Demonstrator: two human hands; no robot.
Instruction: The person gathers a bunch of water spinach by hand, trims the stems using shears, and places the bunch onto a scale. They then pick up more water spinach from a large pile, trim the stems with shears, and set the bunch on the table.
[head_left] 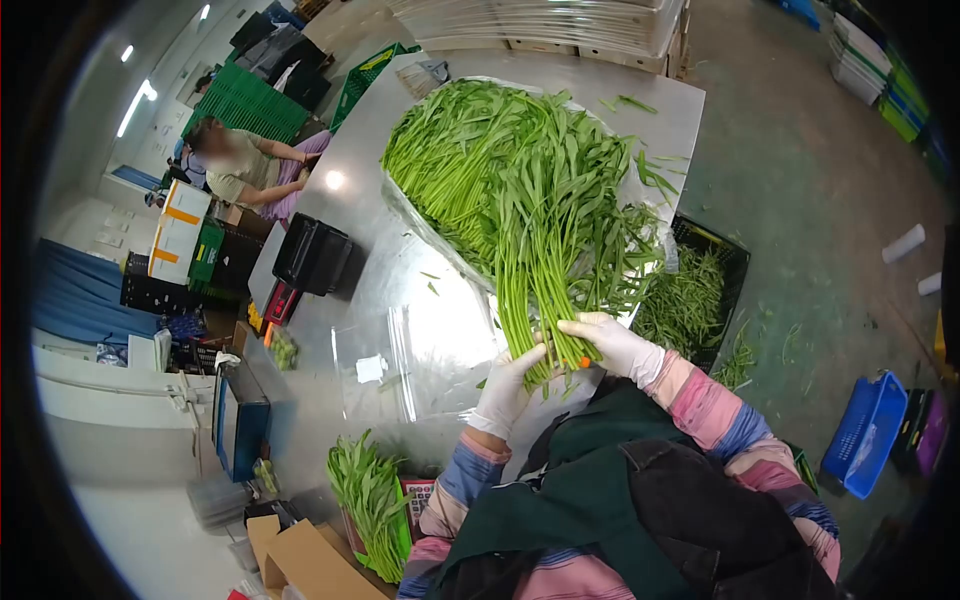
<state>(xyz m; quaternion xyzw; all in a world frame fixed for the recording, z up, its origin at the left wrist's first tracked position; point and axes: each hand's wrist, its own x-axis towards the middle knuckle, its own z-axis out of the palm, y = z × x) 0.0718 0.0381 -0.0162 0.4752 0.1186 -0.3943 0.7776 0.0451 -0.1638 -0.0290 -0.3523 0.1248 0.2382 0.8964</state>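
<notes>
A large heap of leafy greens with long thin stems [450,170], looking like water spinach, lies on a plastic sheet on the metal table. Both gloved hands are at the cut ends of a bunch of these greens [530,290], whose leaves still rest on the heap. My left hand [508,388] is closed around the stems on the left side. My right hand [608,343] grips the same stems from the right, fingers bent. By its fingertips shows a small orange spot [585,362], too small to name.
A black scale with tray [312,255] stands on the metal table [390,300]. Another bunch of greens [365,500] lies near a cardboard box [315,560]. A black crate of greens [735,262] is at right, a blue basket [865,435] on the floor. A person [250,165] sits beyond.
</notes>
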